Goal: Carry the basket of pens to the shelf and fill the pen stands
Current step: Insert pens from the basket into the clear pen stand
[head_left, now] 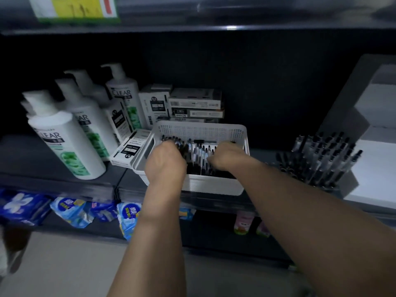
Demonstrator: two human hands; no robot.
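Both hands — left hand [166, 159], right hand [227, 154] — dip into the basket [199, 129], fingers curled among pens [199, 152]; grip unclear.

Dark shelf [64, 185] under basket [201, 131], bottles [64, 146]

It is dim here, the back of the dark shelf bay [267, 78] nearly black. A small glare spot shines on the glossy upper shelf edge [231, 28]. The white pump-top shampoo bottles [64, 142] smear with motion blur, and the yellow-and-green sign [75, 8] overhead is soft. Straight lines bow toward the corners.
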